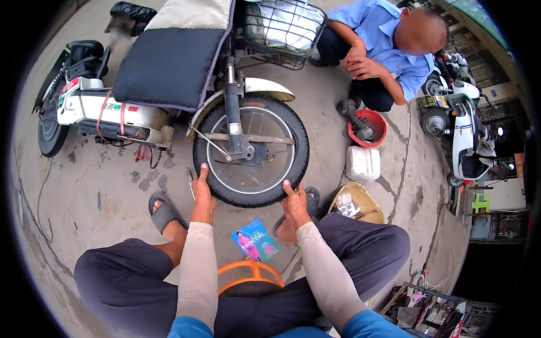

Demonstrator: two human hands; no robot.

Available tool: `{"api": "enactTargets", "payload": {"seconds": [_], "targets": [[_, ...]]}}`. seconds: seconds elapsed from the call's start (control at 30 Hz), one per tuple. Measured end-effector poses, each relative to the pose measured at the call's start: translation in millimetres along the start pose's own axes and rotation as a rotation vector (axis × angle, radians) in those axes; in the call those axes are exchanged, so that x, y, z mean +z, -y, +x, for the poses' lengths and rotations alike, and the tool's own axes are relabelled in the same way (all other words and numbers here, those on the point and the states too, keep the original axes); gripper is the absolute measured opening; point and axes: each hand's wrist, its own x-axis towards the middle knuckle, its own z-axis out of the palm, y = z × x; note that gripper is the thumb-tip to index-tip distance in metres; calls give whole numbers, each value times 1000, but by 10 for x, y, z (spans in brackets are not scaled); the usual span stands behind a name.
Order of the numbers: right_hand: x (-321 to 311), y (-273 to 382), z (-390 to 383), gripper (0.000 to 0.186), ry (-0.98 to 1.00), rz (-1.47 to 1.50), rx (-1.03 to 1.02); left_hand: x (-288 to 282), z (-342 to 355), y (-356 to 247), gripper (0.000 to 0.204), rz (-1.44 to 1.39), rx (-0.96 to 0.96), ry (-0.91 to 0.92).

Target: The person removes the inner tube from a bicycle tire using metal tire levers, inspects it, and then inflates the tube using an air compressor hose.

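An electric scooter's front wheel stands before me, its black treaded tyre round a silver rim, still joined to the fork. At the lower left of the tyre is my left hand, thumb against the tread and fingers curled behind it. My right hand grips the lower right of the tyre the same way, thumb on the sidewall. Part of the fingers of both hands is hidden. A thin metal tool lies on the ground beside my left hand.
Between my feet lie a blue-green printed packet and an orange-rimmed round object. To the right are a white block, a yellowish open container and a red bowl with a power tool. A person in blue crouches beyond.
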Motion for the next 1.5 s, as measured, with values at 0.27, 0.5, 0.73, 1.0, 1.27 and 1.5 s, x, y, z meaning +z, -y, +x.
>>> {"api": "enactTargets", "payload": {"seconds": [0.27,0.5,0.73,1.0,1.27,1.5], "targets": [[29,-338,-163,55,53,33,42,-179,-547,472,56,-14,-133,232],[284,-448,-395,56,100,103,123,-209,-368,324,41,-40,-95,159],[358,-553,-608,78,142,-2,286,-107,-212,5,47,82,-41,180],[105,-562,-480,70,61,-92,196,-512,-250,609,48,120,-57,-34],[252,-640,-601,58,66,-147,293,-875,-570,727,45,1441,423,-501],[383,-767,-632,54,121,-256,330,-836,-430,710,39,1392,282,-390]]}}
